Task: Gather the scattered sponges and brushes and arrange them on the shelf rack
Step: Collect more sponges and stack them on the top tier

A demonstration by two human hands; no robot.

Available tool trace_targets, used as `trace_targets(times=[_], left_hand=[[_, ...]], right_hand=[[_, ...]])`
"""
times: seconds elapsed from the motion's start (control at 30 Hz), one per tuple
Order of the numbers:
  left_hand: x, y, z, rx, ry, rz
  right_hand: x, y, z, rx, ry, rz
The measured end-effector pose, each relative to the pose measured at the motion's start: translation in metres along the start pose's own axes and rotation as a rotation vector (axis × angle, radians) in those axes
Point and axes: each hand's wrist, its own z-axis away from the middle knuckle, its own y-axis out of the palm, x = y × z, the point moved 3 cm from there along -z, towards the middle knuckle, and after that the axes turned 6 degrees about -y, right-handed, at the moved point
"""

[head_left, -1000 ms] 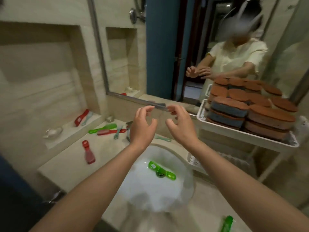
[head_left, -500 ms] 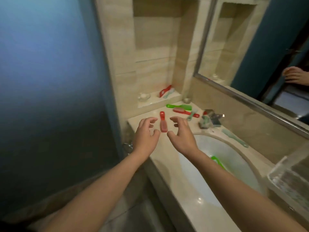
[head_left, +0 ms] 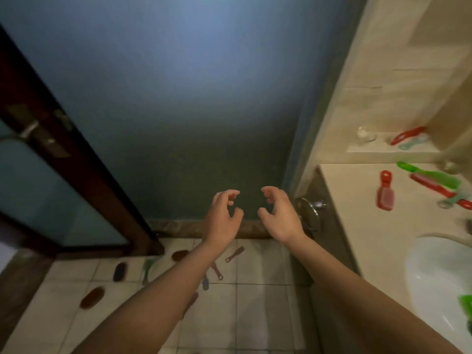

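A person stands in a bathroom, looking down at a tiled floor (head_left: 255,302) with a blue wall ahead and a stone counter (head_left: 357,213) to the right. Much of the gathering looks undone, as far as this view shows. On the floor lie dark oval sponges, one (head_left: 92,297) at lower left and another (head_left: 120,271) nearer the door frame, along with several small brushes, including a brown one (head_left: 235,254) just past the left wrist. On the counter lie a red brush (head_left: 385,194) and a green brush (head_left: 431,175), with more red and pale ones beside them and in the wall niche above. Something green rests in the sink (head_left: 434,277) at the far right edge. The shelf rack is not in view. Both arms reach straight forward at about waist height. The left hand (head_left: 224,218) and right hand (head_left: 279,215) hover side by side, near each other but apart, fingers curled loosely inward, thumbs below, as if ready to grasp. Both hands are empty and touch nothing.
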Motion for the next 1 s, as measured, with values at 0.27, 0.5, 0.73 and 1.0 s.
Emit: trace_targets(times=[0.27, 0.5, 0.73, 1.0], left_hand=[[0.107, -0.101, 0.020, -0.141, -0.180, -0.035], [0.180, -0.186, 0.046, -0.301, -0.285, -0.048], [0.223, -0.234, 0.077, -0.452, -0.417, -0.001], [0.249, -0.275, 0.103, -0.656, -0.585, -0.024]], right_hand=[[0.070, 0.128, -0.009, 0.215, -0.081, -0.060], [0.138, 0.225, -0.005, 0.423, -0.173, -0.063], [0.175, 0.291, 0.002, 0.606, -0.276, -0.016], [0.214, 0.359, -0.010, 0.832, -0.394, -0.028]])
